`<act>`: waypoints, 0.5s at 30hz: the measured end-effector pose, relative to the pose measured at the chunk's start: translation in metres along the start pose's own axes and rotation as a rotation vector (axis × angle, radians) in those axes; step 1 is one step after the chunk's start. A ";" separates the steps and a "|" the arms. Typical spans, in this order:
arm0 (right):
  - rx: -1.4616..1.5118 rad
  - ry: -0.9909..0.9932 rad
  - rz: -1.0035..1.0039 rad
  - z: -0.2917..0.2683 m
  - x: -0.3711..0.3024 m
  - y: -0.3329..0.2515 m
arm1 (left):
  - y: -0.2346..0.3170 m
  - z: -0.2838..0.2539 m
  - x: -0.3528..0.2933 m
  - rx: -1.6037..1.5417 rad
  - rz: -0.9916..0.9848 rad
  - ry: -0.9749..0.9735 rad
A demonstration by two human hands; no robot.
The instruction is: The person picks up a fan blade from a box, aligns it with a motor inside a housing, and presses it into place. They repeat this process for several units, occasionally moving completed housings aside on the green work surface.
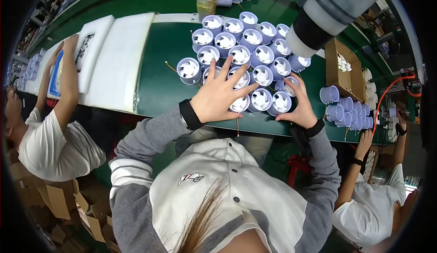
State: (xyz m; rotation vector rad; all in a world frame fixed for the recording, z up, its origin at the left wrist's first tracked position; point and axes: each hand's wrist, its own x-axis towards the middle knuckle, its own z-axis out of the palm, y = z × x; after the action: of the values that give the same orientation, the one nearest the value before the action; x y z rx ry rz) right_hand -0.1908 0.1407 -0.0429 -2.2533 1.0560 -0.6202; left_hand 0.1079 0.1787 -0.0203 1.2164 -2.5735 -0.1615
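Many round lavender fan housings, each with a white bladed impeller (261, 99) inside, stand upright in a tight cluster on the green tabletop (159, 82). My left hand (214, 97) is spread flat over the cluster's front left, its fingers fanned across several housings and partly hiding them. At the front right edge, my right hand (302, 107) curves around the outside of the group. Its thumb is by a front fan housing (280, 102) and its fingers rest at another fan housing (287, 87) behind. Short coloured wires stick out beside some housings.
A large grey cylinder with a black band (314, 23) hangs at the far right of the cluster. To the right are a cardboard box (340, 77) of white parts and stacked lavender housings (348, 112). White foam sheets (114, 66) lie left. Co-workers (59, 139) sit on both sides.
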 end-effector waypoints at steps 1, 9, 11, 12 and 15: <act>0.015 -0.007 -0.024 0.005 0.002 -0.003 | -0.001 -0.002 -0.003 0.016 0.010 0.002; 0.079 0.130 -0.080 0.037 0.018 -0.026 | -0.020 -0.029 -0.019 0.084 0.054 -0.107; 0.142 0.205 -0.082 0.047 0.024 -0.034 | -0.021 -0.039 -0.024 0.127 0.013 -0.120; 0.172 0.245 -0.079 0.052 0.025 -0.039 | -0.021 -0.044 -0.027 0.161 -0.028 -0.133; 0.237 0.279 -0.136 0.075 0.028 -0.050 | -0.020 -0.051 -0.044 0.203 -0.122 -0.086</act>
State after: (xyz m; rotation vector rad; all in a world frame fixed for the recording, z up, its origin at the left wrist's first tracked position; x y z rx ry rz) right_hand -0.1016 0.1664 -0.0603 -2.0818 0.9053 -1.0839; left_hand 0.1649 0.2010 0.0144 1.4705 -2.6418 0.0236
